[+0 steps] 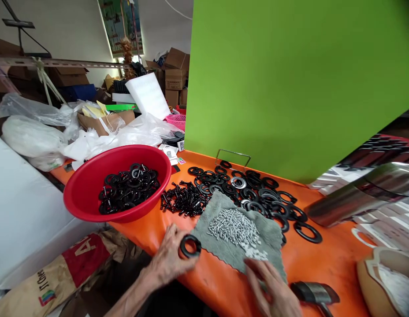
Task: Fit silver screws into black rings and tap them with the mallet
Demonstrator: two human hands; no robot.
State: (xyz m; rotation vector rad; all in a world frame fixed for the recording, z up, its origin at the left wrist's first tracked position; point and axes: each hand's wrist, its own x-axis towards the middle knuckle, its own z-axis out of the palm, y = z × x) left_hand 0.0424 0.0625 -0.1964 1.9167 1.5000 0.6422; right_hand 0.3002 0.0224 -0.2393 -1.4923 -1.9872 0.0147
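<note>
My left hand (169, 257) is closed round a black ring (190, 246), held upright over the front edge of the orange table. My right hand (272, 288) is at the near edge of a grey-green cloth (224, 255), its thumb and fingers apart. The fingertips are beside a small pile of white pieces (254, 252); I see nothing in that hand. A heap of small silver screws (233, 226) lies on the cloth. Behind it are many black rings (257, 191) and a pile of small black parts (186, 199), too small to name.
A red basin (82, 200) with black ring assemblies stands at the left. On the right are a black-headed mallet (315, 293), a steel flask (359, 193) and a tan container (373, 275). A green panel (290, 88) rises behind the table. Plastic bags (32, 136) lie far left.
</note>
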